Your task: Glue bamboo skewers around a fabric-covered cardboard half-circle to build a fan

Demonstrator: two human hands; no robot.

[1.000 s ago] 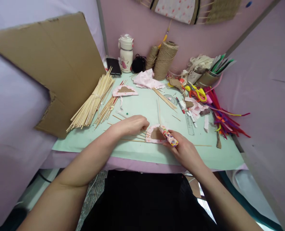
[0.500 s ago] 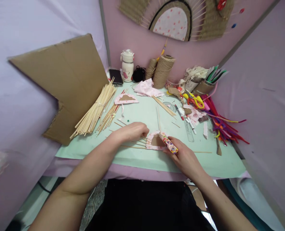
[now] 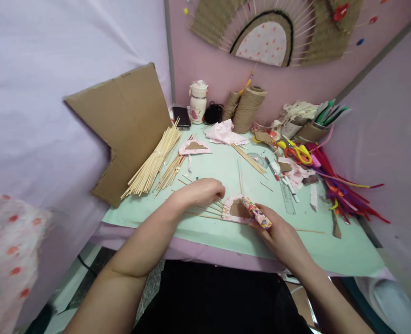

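Mint-green bench [image 3: 205,222]: left hand [image 3: 200,192] pins thin wooden skewers [image 3: 205,212] flat; right hand [image 3: 281,236] fingers grip floral-patterned glue stick [image 3: 259,214] onto pink fabric-edged cardboard semicircle [image 3: 236,209].

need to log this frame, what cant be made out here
Head view, the only one:
- Left hand fingertips: curled under, so their contact with the thin sticks is hidden.
- Patterned tube: lower end covered by the right hand; print too small.
- Wall fan piece: cut by the top edge.
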